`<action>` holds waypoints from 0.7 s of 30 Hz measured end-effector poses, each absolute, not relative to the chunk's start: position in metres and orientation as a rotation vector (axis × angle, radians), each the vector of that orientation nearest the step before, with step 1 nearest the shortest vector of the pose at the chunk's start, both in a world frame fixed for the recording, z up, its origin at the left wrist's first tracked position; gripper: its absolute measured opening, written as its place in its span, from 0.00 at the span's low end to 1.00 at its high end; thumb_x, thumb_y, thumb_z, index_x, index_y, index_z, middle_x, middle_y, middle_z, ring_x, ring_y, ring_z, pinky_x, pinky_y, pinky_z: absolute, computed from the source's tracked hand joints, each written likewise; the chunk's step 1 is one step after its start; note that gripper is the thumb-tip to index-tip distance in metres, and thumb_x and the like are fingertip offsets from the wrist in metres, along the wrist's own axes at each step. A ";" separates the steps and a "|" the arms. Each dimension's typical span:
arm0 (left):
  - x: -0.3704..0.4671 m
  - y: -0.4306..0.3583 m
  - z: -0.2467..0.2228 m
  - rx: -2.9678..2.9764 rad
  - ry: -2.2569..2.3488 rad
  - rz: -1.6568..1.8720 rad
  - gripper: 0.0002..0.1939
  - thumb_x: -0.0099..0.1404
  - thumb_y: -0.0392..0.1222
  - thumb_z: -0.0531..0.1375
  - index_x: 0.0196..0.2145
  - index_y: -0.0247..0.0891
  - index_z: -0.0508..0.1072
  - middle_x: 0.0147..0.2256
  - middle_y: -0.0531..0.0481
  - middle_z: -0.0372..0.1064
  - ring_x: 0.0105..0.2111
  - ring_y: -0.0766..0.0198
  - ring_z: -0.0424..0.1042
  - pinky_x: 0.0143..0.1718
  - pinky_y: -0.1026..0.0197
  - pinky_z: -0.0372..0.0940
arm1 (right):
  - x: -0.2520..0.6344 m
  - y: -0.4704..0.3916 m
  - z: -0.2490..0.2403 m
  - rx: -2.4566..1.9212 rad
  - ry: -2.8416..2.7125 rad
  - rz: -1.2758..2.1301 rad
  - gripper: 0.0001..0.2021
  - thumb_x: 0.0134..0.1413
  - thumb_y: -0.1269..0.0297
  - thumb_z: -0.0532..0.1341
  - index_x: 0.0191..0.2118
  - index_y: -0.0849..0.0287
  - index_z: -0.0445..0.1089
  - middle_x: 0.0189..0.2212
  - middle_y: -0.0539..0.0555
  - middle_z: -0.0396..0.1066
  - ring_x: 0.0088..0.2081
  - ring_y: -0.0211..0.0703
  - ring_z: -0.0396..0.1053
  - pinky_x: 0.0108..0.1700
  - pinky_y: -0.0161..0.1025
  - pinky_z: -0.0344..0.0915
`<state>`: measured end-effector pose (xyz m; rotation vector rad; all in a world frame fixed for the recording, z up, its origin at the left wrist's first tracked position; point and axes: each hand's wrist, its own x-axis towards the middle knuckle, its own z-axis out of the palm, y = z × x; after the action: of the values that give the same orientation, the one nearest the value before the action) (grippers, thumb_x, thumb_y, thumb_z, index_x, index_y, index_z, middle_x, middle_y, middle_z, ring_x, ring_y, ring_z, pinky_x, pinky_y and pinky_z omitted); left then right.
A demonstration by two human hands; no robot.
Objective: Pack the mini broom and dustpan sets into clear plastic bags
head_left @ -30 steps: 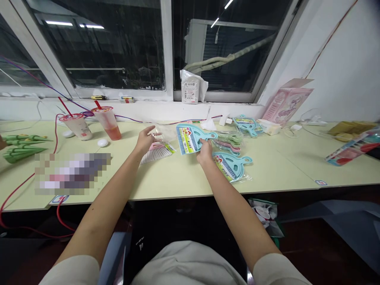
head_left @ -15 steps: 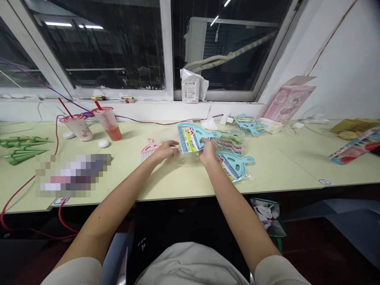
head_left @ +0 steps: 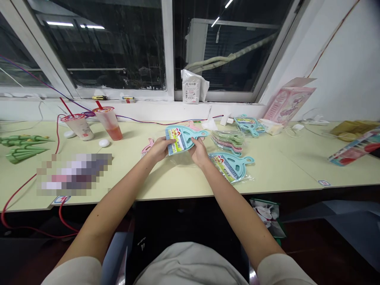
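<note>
Both my hands hold a small blue dustpan-and-brush set (head_left: 181,138) just above the pale green table (head_left: 166,182). My left hand (head_left: 158,149) grips its left bristle end, and my right hand (head_left: 198,152) grips its right side near the handle. A clear plastic bag lies under the set, hard to make out. A pink brush (head_left: 146,147) lies on the table just left of my left hand. Another bagged blue set (head_left: 231,164) lies to the right of my right hand.
A stack of green and pink sets (head_left: 228,140) and further blue sets (head_left: 247,123) lie at the back right. Two drink cups with straws (head_left: 109,123) stand at the back left, green items (head_left: 20,147) far left, a pink box (head_left: 286,103) by the wall.
My left hand let go of the pink brush and came over to the blue set. Both hands then shifted the blue set leftward, toward the middle.
</note>
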<state>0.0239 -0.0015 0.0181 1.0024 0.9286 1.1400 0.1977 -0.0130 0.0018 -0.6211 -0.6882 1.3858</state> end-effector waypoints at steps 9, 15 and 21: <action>0.009 0.006 0.029 0.958 0.916 1.292 0.24 0.56 0.33 0.69 0.51 0.30 0.78 0.45 0.35 0.82 0.44 0.43 0.83 0.50 0.44 0.79 | 0.205 -0.004 -0.015 -1.023 -1.039 1.034 0.05 0.48 0.68 0.64 0.34 0.53 0.70 0.26 0.48 0.71 0.36 0.45 0.72 0.41 0.38 0.72; 0.006 0.009 0.025 0.916 0.979 1.297 0.23 0.51 0.29 0.69 0.47 0.29 0.78 0.40 0.36 0.82 0.43 0.43 0.83 0.46 0.47 0.80 | 0.187 -0.008 -0.036 -1.112 -1.280 0.845 0.23 0.31 0.71 0.77 0.18 0.51 0.60 0.22 0.50 0.64 0.50 0.52 0.68 0.55 0.42 0.67; 0.001 0.016 0.021 0.913 1.237 1.240 0.19 0.47 0.27 0.69 0.40 0.30 0.77 0.32 0.37 0.80 0.38 0.42 0.83 0.37 0.50 0.78 | 0.188 0.000 -0.043 -1.263 -1.355 0.693 0.26 0.29 0.77 0.75 0.14 0.53 0.54 0.21 0.52 0.65 0.56 0.57 0.68 0.60 0.47 0.63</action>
<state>0.0012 0.0156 0.0209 0.9132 1.2372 1.2397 0.1879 0.0005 -0.0433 -1.2634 -1.3551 0.6932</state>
